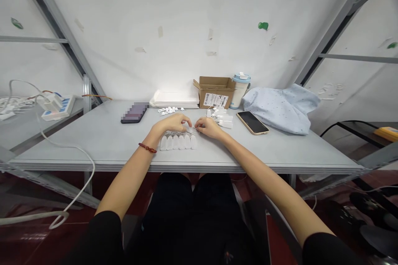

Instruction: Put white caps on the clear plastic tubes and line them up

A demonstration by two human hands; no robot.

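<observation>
My left hand (176,122), with a dark red bead bracelet on the wrist, is closed in a pinch at a small whitish piece too small to name. Right beside it, my right hand (209,127) pinches with thumb and fingers at the same spot; what lies between them I cannot make out. Just below both hands, a row of several white translucent rounded pieces (178,143) lies side by side on the table, with thin white strands at their upper ends. Behind my left hand are several small white caps (169,110). Similar white pieces with strands (225,121) lie behind my right hand.
On the grey table (280,153) are a pixelated phone (134,113), a stack of white sheets (175,98), an open cardboard box (217,93), a blue-lidded cup (239,91), another phone (252,122) and light blue cloth (280,107). A white cable (71,147) hangs over the left side.
</observation>
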